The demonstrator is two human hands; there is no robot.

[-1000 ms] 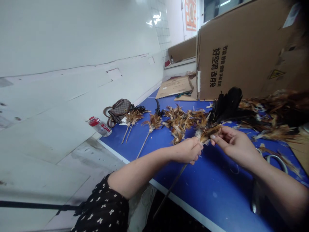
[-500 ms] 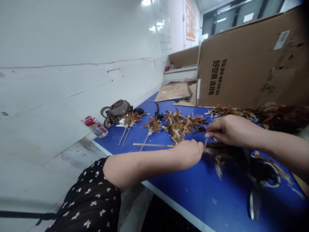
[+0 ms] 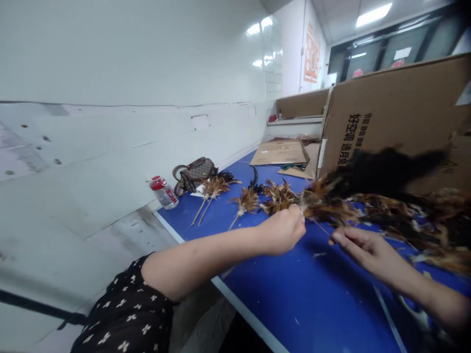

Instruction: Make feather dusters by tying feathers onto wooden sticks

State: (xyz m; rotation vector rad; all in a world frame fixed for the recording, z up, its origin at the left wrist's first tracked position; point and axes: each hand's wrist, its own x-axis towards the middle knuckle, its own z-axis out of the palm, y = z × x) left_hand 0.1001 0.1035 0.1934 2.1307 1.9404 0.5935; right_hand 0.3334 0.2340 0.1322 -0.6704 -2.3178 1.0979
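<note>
My left hand (image 3: 287,229) is closed in a fist around the base of a feather duster (image 3: 326,201). Brown feathers fan out from it, and long black ones (image 3: 393,171), blurred by motion, stretch off to the right. Its stick, if inside the fist, is hidden. My right hand (image 3: 362,247), lower and to the right, pinches a thin pale strand (image 3: 322,227) that runs up to the duster's base. Left of my fist, smaller feather bundles on sticks (image 3: 246,201) lie on the blue table (image 3: 279,299), along with a loose brown feather clump (image 3: 276,195).
Loose brown and black feathers (image 3: 434,215) spread along the right side. A large cardboard box (image 3: 346,113) stands behind them. Flat cardboard (image 3: 279,152) lies at the back. A checked handbag (image 3: 198,174) and a red-lidded bottle (image 3: 164,193) are by the wall.
The duster has turned and come up, its black feathers now raised in front of the box. My right hand has moved down, away from my left fist. The view has shifted.
</note>
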